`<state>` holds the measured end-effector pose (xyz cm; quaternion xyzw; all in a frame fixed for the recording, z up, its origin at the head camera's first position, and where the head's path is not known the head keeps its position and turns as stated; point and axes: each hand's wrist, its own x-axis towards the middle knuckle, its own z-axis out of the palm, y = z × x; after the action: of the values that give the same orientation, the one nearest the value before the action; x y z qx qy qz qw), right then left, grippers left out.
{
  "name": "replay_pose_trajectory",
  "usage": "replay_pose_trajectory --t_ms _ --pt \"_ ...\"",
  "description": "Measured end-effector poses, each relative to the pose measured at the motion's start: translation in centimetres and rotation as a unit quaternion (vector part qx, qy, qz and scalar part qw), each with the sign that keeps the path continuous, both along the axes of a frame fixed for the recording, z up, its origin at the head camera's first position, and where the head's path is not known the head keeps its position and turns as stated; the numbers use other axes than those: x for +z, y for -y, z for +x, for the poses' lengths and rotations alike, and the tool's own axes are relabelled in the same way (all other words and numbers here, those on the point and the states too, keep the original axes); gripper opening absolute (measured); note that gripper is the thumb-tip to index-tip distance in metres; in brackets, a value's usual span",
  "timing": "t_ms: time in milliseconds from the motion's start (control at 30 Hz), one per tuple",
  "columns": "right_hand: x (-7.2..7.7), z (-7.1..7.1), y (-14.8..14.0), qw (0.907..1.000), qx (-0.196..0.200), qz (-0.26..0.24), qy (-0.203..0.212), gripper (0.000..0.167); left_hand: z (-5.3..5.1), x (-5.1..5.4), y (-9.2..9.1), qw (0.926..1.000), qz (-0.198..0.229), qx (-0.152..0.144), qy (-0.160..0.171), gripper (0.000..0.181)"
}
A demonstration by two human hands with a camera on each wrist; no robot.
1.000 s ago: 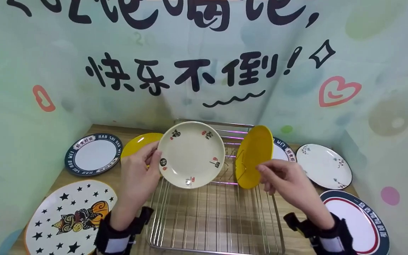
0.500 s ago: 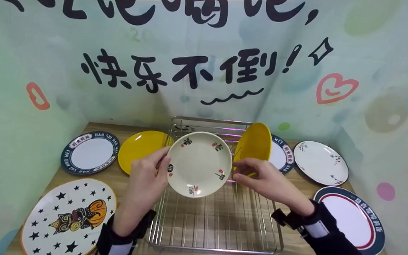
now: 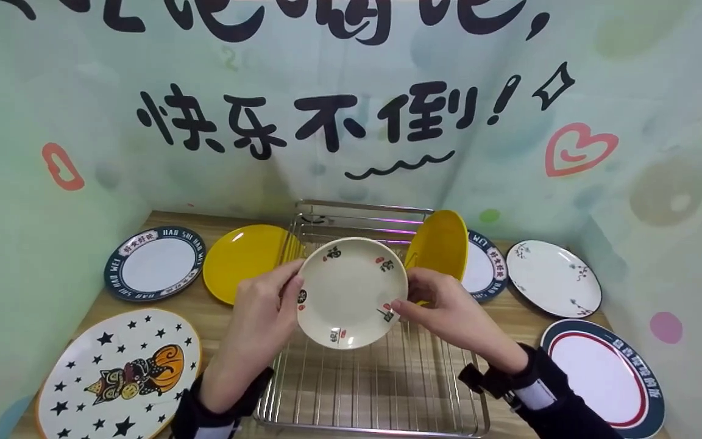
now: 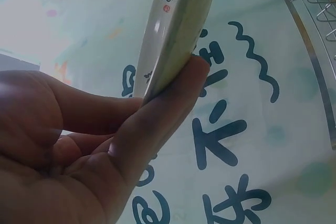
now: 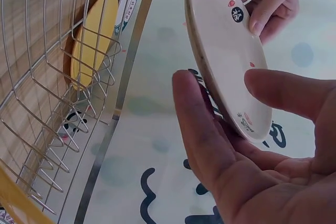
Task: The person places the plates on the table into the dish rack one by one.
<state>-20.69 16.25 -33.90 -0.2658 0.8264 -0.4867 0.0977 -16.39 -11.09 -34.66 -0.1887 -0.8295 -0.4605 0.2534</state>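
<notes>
Above the wire dish rack (image 3: 372, 430), your left hand (image 3: 262, 320) pinches the cream character-print plate (image 3: 351, 292); your right hand (image 3: 451, 314) grips its opposite rim, fingers partly hidden behind, and obscures the standing yellow plate (image 3: 442, 241) below. The head view crops the star-patterned plate (image 3: 101, 350).

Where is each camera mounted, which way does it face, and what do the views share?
Head: on the person's head, facing forward and down at the cream plate and wire rack; the left hand, right hand and dark sleeves show.
Left wrist: on that wrist, facing past the left hand to the plate's edge and the backdrop; only that hand shows.
Right wrist: on that wrist, facing the plate; the right hand is close, the left beyond.
Shared: head and right wrist both show both hands.
</notes>
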Motion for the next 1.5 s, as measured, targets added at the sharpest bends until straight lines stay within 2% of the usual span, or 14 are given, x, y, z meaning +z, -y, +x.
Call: replay_pose_trajectory --t_ms 200,433,767,933,1167,1500 --pt "0.0 -0.1 -0.2 0.9999 -0.005 -0.01 0.003 0.018 0.1 -0.2 -0.6 0.9992 0.0 -0.035 0.016 0.023" --pt "-0.1 -0.3 -0.5 0.9999 0.01 -0.006 0.007 0.015 0.3 0.0 -0.6 0.9984 -0.025 -0.052 0.002 0.025" --pt "0.2 -0.1 -0.8 1.0 0.002 0.0 -0.002 0.016 0.3 -0.4 -1.0 0.9972 -0.041 -0.054 -0.031 0.022" --pt "0.2 0.0 -0.9 1.0 -0.003 0.0 0.004 0.016 0.2 -0.5 -1.2 0.9969 -0.046 -0.056 -0.03 0.02" --pt "0.0 0.0 -1.0 0.9999 -0.008 -0.003 0.005 0.015 0.2 -0.4 -1.3 0.9965 -0.056 -0.06 -0.012 0.024" --pt "0.1 -0.2 -1.0 0.9998 -0.016 -0.006 0.004 0.015 0.2 -0.6 -1.2 0.9967 -0.056 -0.057 -0.012 0.025"
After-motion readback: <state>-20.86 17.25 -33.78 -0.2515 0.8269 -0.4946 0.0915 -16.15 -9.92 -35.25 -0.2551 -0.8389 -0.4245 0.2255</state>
